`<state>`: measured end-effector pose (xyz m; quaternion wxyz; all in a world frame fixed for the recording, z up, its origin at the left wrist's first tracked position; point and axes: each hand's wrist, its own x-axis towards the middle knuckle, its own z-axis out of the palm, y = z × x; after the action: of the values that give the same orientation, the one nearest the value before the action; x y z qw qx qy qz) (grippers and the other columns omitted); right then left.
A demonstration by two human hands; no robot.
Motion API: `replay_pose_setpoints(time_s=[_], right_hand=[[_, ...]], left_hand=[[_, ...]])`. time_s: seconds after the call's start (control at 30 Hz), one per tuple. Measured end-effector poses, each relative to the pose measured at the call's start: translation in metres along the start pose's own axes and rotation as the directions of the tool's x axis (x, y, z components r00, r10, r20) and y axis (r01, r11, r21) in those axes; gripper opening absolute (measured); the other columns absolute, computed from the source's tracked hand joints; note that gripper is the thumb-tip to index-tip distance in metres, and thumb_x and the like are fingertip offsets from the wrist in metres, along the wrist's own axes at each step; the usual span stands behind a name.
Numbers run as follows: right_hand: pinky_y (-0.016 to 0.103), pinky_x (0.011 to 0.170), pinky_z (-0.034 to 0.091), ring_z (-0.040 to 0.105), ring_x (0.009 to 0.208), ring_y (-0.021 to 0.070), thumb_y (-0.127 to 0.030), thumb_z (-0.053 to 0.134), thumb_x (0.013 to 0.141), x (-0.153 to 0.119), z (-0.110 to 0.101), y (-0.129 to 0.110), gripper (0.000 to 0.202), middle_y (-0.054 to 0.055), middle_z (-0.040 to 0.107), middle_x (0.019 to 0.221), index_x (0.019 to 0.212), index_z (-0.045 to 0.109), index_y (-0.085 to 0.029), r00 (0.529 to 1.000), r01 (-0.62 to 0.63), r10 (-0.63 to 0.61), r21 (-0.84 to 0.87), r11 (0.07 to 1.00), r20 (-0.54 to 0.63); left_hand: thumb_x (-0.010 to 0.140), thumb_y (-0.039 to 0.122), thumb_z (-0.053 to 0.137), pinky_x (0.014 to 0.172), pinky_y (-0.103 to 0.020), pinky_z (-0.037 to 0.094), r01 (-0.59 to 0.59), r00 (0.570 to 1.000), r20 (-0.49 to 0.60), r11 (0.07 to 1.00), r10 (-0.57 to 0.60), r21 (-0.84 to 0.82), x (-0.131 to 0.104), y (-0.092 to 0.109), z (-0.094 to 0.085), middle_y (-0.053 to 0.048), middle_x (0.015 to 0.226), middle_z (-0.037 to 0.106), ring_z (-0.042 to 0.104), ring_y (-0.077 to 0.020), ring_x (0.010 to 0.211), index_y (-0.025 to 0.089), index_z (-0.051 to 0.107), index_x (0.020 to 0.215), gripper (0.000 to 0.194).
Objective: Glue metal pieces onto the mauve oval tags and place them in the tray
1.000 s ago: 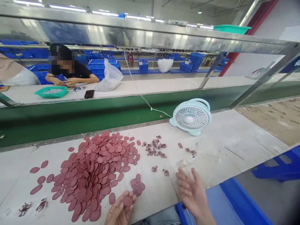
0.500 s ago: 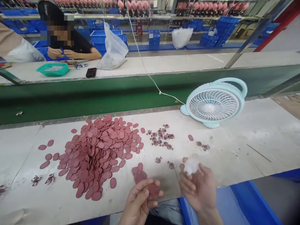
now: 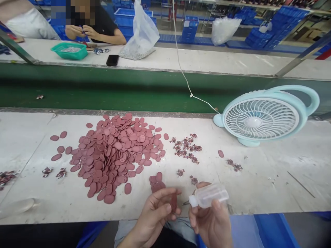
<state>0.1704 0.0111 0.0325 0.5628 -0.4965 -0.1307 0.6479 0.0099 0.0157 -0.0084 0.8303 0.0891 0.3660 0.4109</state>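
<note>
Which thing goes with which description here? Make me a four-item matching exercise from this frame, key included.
1. Squeeze bottle
2. Fan
3. Green basket
4. Heap of oval pieces

A. Dark red, on the near bench
B. On the far bench
C. Held in the right hand
D. Pale blue, with a carrying handle

Pairs: 1-C, 2-D, 3-B, 4-A

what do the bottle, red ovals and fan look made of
Bottle: likely plastic, smooth and slightly glossy; it looks cloudy and translucent.

Red ovals: perhaps leather-like sheet, felt or foam; they look thin, flat and matte, but the look leaves it open.

Fan: probably hard plastic, smooth, pale blue and white, with evenly moulded ribs.
</note>
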Motion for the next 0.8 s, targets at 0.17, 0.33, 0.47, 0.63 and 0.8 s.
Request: replay_pose_setpoints(time_s=[0.17, 0.33, 0.47, 0.63, 0.8], right_hand=[[0.025, 0.041, 0.045, 0.061, 0.046, 0.0162, -0.052, 0.075, 0.079, -0.009, 0.007, 0.008, 0.040, -0.004, 0.061, 0.060, 0.103, 0.055, -0.027, 0.964, 0.255, -0.265, -0.159, 0.954, -0.040], [0.035, 0.047, 0.050, 0.062, 0.051, 0.0205, -0.042, 0.073, 0.084, -0.013, 0.013, 0.022, 0.030, 0.001, 0.068, 0.066, 0.107, 0.062, -0.028, 0.843, 0.505, -0.538, -0.335, 0.796, -0.006], [0.033, 0.046, 0.049, 0.060, 0.050, 0.0173, -0.037, 0.076, 0.082, -0.011, 0.011, 0.027, 0.028, 0.003, 0.067, 0.075, 0.105, 0.067, -0.026, 0.760, 0.581, -0.648, -0.405, 0.706, -0.039], [0.036, 0.049, 0.050, 0.063, 0.054, 0.0199, -0.036, 0.071, 0.087, -0.011, 0.007, 0.025, 0.026, 0.003, 0.066, 0.076, 0.111, 0.063, -0.029, 0.798, 0.562, -0.600, -0.417, 0.715, 0.046], [0.039, 0.055, 0.051, 0.067, 0.062, 0.0230, -0.030, 0.070, 0.088, -0.014, 0.007, 0.021, 0.027, 0.004, 0.069, 0.076, 0.113, 0.060, -0.031, 0.840, 0.521, -0.536, -0.412, 0.748, 0.088]], left_hand=[[0.076, 0.030, 0.083, 0.063, -0.020, 0.054, -0.001, 0.999, 0.043, 1.000, 0.002, -0.027, -0.001, -0.005, -0.002, -0.013, 0.108, 0.079, 0.075, -0.0182, 0.081, 0.019, 0.077, 0.108, 0.034], [0.082, 0.035, 0.076, 0.079, -0.033, 0.057, -0.047, 0.997, 0.061, 0.998, 0.049, -0.035, -0.001, -0.011, 0.001, -0.015, 0.104, 0.080, 0.075, -0.0222, 0.083, 0.017, 0.078, 0.106, 0.030], [0.083, 0.034, 0.076, 0.083, -0.035, 0.056, -0.056, 0.996, 0.067, 0.996, 0.060, -0.068, -0.001, -0.011, 0.003, -0.015, 0.103, 0.080, 0.074, -0.0216, 0.083, 0.016, 0.078, 0.105, 0.028], [0.083, 0.033, 0.076, 0.081, -0.036, 0.056, -0.057, 0.995, 0.076, 0.995, 0.063, -0.083, -0.001, -0.009, 0.005, -0.012, 0.098, 0.080, 0.073, -0.0203, 0.078, 0.016, 0.078, 0.103, 0.027], [0.081, 0.034, 0.077, 0.081, -0.035, 0.056, -0.054, 0.995, 0.079, 0.996, 0.060, -0.078, -0.001, -0.008, 0.005, -0.010, 0.092, 0.079, 0.072, -0.0197, 0.078, 0.016, 0.079, 0.102, 0.028]])
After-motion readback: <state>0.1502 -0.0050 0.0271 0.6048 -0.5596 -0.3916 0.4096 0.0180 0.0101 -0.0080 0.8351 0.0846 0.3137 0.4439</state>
